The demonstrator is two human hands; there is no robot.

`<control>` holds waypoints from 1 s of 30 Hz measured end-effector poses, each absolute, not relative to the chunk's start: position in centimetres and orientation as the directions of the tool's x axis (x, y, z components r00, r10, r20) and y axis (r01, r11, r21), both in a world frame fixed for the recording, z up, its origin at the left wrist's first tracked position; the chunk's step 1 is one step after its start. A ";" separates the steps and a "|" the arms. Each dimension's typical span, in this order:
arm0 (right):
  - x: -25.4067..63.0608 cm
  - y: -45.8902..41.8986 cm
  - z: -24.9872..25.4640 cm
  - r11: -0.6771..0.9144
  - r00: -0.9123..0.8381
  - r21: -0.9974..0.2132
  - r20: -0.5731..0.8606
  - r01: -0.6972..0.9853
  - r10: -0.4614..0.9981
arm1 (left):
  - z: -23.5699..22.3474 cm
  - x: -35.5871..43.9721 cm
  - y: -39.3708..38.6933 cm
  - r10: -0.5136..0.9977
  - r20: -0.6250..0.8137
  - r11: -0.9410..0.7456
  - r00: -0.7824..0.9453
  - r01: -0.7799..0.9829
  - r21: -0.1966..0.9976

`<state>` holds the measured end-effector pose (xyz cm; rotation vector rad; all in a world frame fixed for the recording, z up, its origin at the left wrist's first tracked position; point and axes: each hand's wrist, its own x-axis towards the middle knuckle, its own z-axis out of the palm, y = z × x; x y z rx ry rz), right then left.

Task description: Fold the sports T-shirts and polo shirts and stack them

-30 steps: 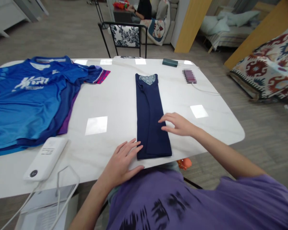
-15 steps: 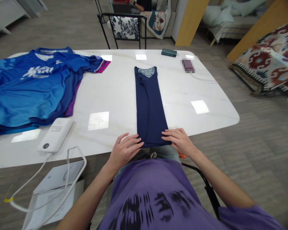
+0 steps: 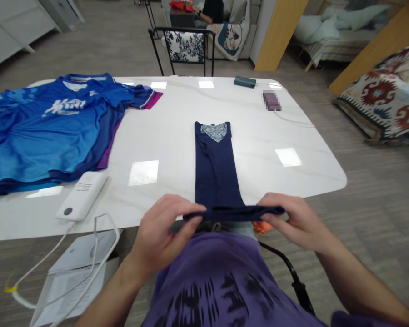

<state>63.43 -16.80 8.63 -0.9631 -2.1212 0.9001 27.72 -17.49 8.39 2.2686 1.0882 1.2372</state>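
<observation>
Papers (image 3: 59, 285) are held in or on a box (image 3: 111, 273) below the bench (image 3: 170, 136); can't tell which. Folded navy garment (image 3: 221, 175) is laid lengthwise, patterned end pointed at far edge. Near end is raised at near edge, pinched by left hand (image 3: 162, 227) and right hand (image 3: 295, 222). Bench surface exposed both sides.

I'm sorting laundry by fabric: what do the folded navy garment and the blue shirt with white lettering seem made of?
The long, folded navy cloth garment: perhaps matte cotton knit, showing no clear shine. The spread, white-lettered blue fabric shirt: likely smooth polyester, given its satiny sheen.
</observation>
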 end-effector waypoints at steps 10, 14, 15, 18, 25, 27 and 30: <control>60.6 14.4 4.3 0.316 -0.285 -0.733 0.173 0.603 0.943 | 5.2 30.2 12.3 0.918 0.384 -0.361 0.102 0.619 0.698; 58.7 19.9 -0.2 0.239 -0.217 -0.487 0.103 0.840 0.971 | 0.9 31.5 16.9 0.952 0.283 -0.254 0.114 0.810 0.529; 58.3 20.0 -1.2 0.243 -0.218 -0.428 0.108 0.870 0.970 | -0.1 32.0 16.7 0.946 0.288 -0.276 0.149 0.837 0.472; 57.5 18.7 -3.8 0.309 -0.297 -0.337 0.088 0.889 0.951 | -2.8 33.2 14.4 0.906 0.260 -0.413 0.335 0.834 0.366; 57.0 16.9 -4.5 0.156 -0.131 -0.275 0.107 0.949 0.986 | -4.3 34.3 11.3 0.903 0.136 -0.430 0.408 0.843 0.323; 57.6 17.0 -3.7 0.038 -0.016 -0.267 0.085 0.963 0.996 | -2.5 34.8 9.1 0.888 0.188 -0.458 0.419 0.836 0.301; 58.5 17.2 -2.6 -0.084 0.061 -0.301 -0.086 0.950 0.994 | -0.1 36.1 3.5 0.819 0.165 -0.573 0.550 0.760 0.307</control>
